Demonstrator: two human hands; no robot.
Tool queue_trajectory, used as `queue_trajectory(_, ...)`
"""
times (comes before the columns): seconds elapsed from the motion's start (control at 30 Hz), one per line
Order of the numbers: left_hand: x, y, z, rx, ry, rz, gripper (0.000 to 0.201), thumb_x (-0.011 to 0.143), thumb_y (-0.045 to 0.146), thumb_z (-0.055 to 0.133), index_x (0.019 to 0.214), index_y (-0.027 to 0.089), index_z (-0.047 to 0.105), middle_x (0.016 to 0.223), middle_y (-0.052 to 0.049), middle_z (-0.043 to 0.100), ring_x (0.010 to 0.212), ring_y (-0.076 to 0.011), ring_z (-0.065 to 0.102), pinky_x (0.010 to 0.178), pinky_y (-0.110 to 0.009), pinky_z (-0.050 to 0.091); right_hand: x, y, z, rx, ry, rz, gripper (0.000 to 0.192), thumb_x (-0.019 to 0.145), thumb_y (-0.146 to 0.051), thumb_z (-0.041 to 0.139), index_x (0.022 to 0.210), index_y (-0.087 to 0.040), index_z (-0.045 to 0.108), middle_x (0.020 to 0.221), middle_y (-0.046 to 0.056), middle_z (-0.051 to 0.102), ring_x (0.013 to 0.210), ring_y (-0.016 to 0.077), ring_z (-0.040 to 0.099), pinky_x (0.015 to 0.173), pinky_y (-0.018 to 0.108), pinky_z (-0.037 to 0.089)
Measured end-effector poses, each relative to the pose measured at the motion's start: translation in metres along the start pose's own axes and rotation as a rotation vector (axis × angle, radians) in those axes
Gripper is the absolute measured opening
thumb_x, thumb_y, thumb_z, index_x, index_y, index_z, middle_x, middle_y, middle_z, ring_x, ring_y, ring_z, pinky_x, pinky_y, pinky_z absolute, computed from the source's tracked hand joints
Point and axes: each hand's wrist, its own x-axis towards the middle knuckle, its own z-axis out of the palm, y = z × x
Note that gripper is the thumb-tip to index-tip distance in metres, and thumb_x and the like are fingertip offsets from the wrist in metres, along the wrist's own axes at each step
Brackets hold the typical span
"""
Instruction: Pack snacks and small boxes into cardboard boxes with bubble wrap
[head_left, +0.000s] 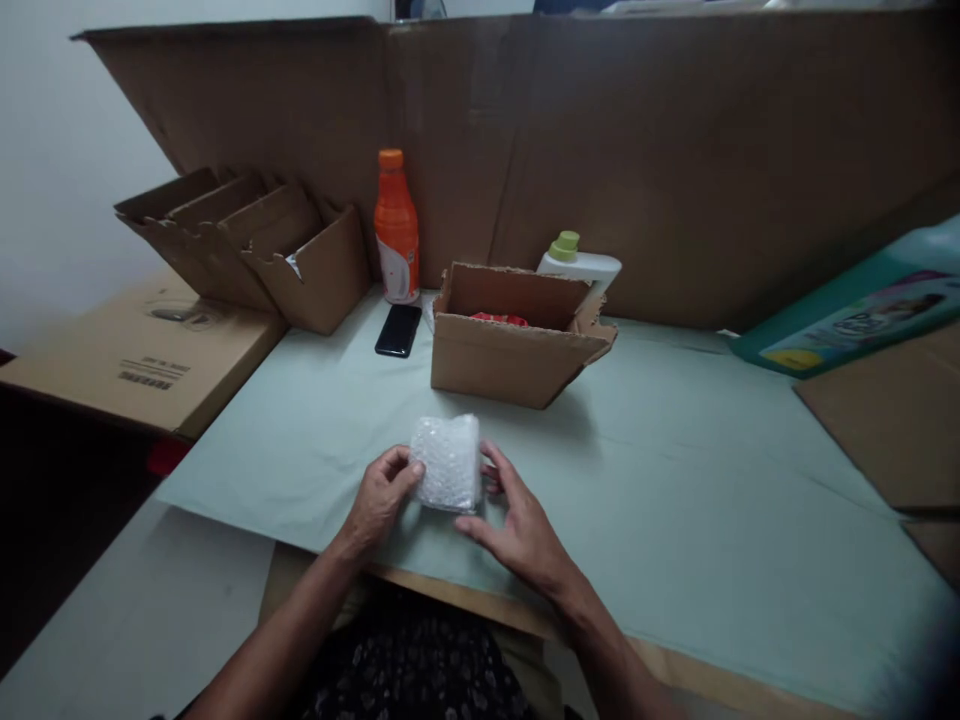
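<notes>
A bubble-wrap bundle stands on the pale tabletop near its front edge, between both hands; the left hand grips its left side, thumb and fingers closed on the wrap; the right hand rests against its right side with fingers loosely spread, the thumb near the bundle's lower corner, something red just showing between its fingers; what the wrap holds cannot be told.

Behind the bundle sits an open box, flaps up, with something red inside; a white bottle with a green cap lies just behind the box; a black phone lies flat left of the box, and an orange bottle stands upright just behind the phone; a row of folded cartons leans at the far left, beside a large flat carton; a cardboard wall runs along the back; a teal package leans at the far right, with cardboard sheets below it.
</notes>
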Motion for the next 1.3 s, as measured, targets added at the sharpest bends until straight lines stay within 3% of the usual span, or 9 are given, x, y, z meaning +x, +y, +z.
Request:
queue_trajectory(0.2, -0.012, -0.007, -0.001, -0.377, -0.048, -0.152, 0.027, 0.068, 0.032, 0.084, 0.076, 0.016, 0.064, 0.072, 0.002, 0.062, 0.062, -0.0106, 0.054, 0.063, -0.022, 0.044, -0.015, 0.014, 0.017, 0.268, 0.224, 0.162, 0.076, 0.088, -0.066, 0.061, 0.149, -0.022, 0.044, 0.146, 0.018, 0.055, 0.134, 0.0337, 0.055, 0.107, 0.052, 0.049)
queue_trajectory(0.33, -0.017, -0.009, -0.010, -0.467, -0.078, -0.226, 0.017, 0.068, 0.026, 0.076, 0.077, 0.016, 0.064, 0.078, -0.001, 0.068, 0.069, -0.0140, 0.062, 0.069, -0.026, 0.051, -0.029, 0.013, 0.019, 0.077, 0.318, 0.184, 0.083, 0.085, -0.065, 0.066, 0.150, -0.021, 0.042, 0.149, 0.020, 0.051, 0.137, 0.0370, 0.051, 0.109, 0.058, 0.045)
queue_trajectory(0.47, -0.015, -0.010, -0.012, -0.484, -0.052, -0.255, 0.016, 0.068, 0.025, 0.072, 0.079, 0.015, 0.066, 0.078, -0.003, 0.069, 0.070, -0.0157, 0.064, 0.070, -0.028, 0.053, -0.033, 0.008, 0.024, -0.254, 0.306, -0.014, 0.072, 0.089, -0.058, 0.063, 0.148, -0.022, 0.046, 0.157, 0.017, 0.043, 0.144, 0.0348, 0.043, 0.115, 0.057, 0.038)
queue_trajectory(0.6, -0.011, -0.007, -0.028, -0.374, 0.059, -0.191, 0.015, 0.070, 0.025, 0.074, 0.077, 0.016, 0.066, 0.077, -0.002, 0.068, 0.068, -0.0143, 0.062, 0.066, -0.025, 0.050, -0.038, 0.022, 0.026, -0.608, 0.254, -0.055, 0.054, 0.086, -0.047, 0.067, 0.134, -0.022, 0.062, 0.155, 0.018, 0.045, 0.138, 0.0386, 0.048, 0.105, 0.058, 0.045)
queue_trajectory(0.73, -0.020, -0.001, -0.053, -0.248, 0.132, -0.188, 0.024, 0.063, 0.026, 0.084, 0.071, 0.015, 0.064, 0.066, 0.004, 0.059, 0.058, -0.0087, 0.051, 0.055, -0.019, 0.040, -0.048, 0.041, 0.017, -0.707, 0.339, 0.022, 0.047, 0.090, -0.035, 0.057, 0.133, -0.019, 0.063, 0.145, 0.017, 0.057, 0.129, 0.0347, 0.057, 0.099, 0.053, 0.049)
queue_trajectory(0.9, -0.037, 0.005, -0.066, -0.013, 0.159, -0.196, 0.034, 0.063, 0.033, 0.088, 0.084, 0.015, 0.069, 0.067, 0.005, 0.058, 0.056, -0.0073, 0.044, 0.052, -0.018, 0.032, -0.052, 0.034, -0.001, -0.616, 0.363, 0.061, 0.042, 0.089, -0.028, 0.049, 0.126, -0.021, 0.067, 0.124, 0.011, 0.071, 0.113, 0.0289, 0.066, 0.096, 0.048, 0.050)
queue_trajectory(1.1, -0.027, 0.012, -0.060, 0.078, 0.136, -0.155, 0.041, 0.062, 0.044, 0.084, 0.086, 0.016, 0.066, 0.074, 0.002, 0.061, 0.063, -0.0108, 0.052, 0.059, -0.022, 0.041, -0.040, 0.024, -0.027, -0.359, 0.515, 0.033, 0.029, 0.092, -0.027, 0.049, 0.109, -0.021, 0.073, 0.109, 0.009, 0.073, 0.103, 0.0237, 0.068, 0.094, 0.040, 0.054)
queue_trajectory(1.2, -0.019, 0.016, -0.058, 0.255, 0.202, 0.005, 0.043, 0.070, 0.043, 0.079, 0.100, 0.017, 0.065, 0.092, -0.005, 0.069, 0.082, -0.0179, 0.063, 0.073, -0.027, 0.049, -0.036, 0.032, -0.048, -0.429, 0.566, 0.014, 0.032, 0.091, -0.027, 0.049, 0.112, -0.020, 0.072, 0.120, 0.011, 0.069, 0.114, 0.0263, 0.064, 0.101, 0.045, 0.051)
queue_trajectory(1.3, -0.021, 0.022, -0.050, 0.595, 0.293, 0.240, 0.042, 0.082, 0.041, 0.070, 0.118, 0.021, 0.063, 0.122, -0.011, 0.067, 0.111, -0.0266, 0.062, 0.094, -0.039, 0.050, -0.038, 0.036, -0.061, -0.509, 0.610, 0.042, 0.037, 0.092, -0.035, 0.053, 0.121, -0.018, 0.069, 0.136, 0.015, 0.061, 0.126, 0.0301, 0.058, 0.105, 0.050, 0.049)
